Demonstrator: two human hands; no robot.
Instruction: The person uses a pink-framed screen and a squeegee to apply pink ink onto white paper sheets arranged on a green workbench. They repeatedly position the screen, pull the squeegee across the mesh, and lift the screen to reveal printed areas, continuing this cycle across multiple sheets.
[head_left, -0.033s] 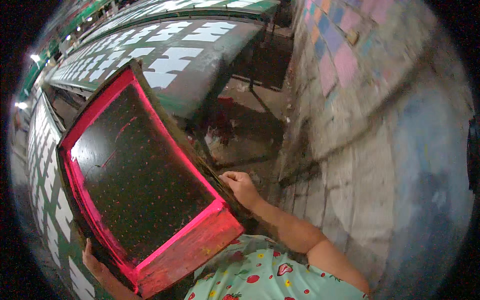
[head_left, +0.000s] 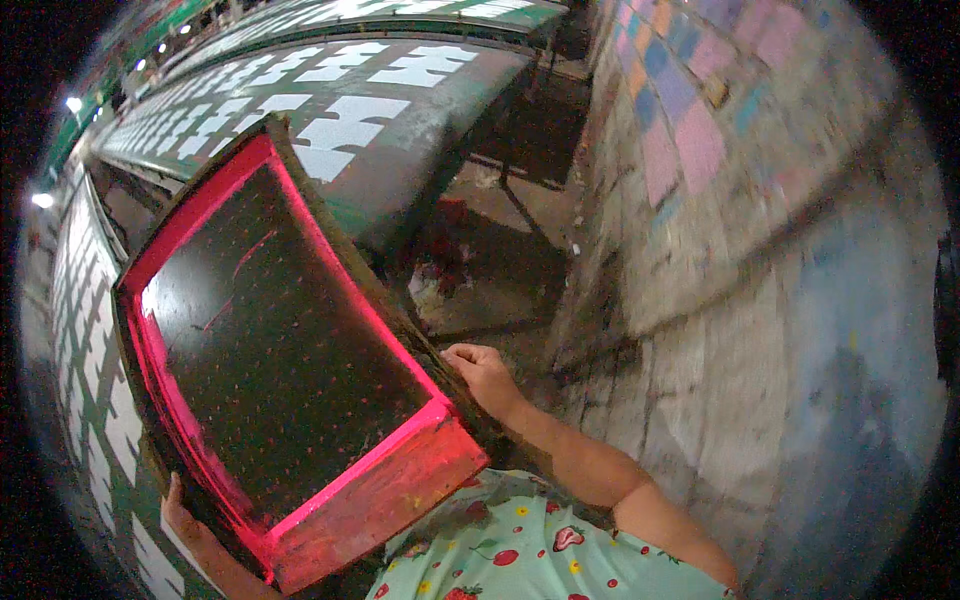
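Observation:
A screen printing frame (head_left: 290,330) is held up in front of my body, tilted, its far end toward the upper left. Its dark mesh is speckled with pink, and bright pink ink lines the inner borders. A broad pinkish-red band (head_left: 385,500) crosses its near end. My right hand (head_left: 482,378) grips the frame's right edge with bent fingers. On the lower left edge, my left hand (head_left: 183,515) holds the other side. The fingers of both hands are partly hidden by the frame.
A long printing table (head_left: 420,130) with rows of white cut pieces runs beyond the frame. Another table (head_left: 90,400) with white pieces lies along the left. To the right stands a paint-stained brick wall (head_left: 680,330). A dark gap with table legs (head_left: 520,200) separates table and wall.
The table and wall have shifted very slightly in the view. The frame stays in both my hands, in nearly the same position.

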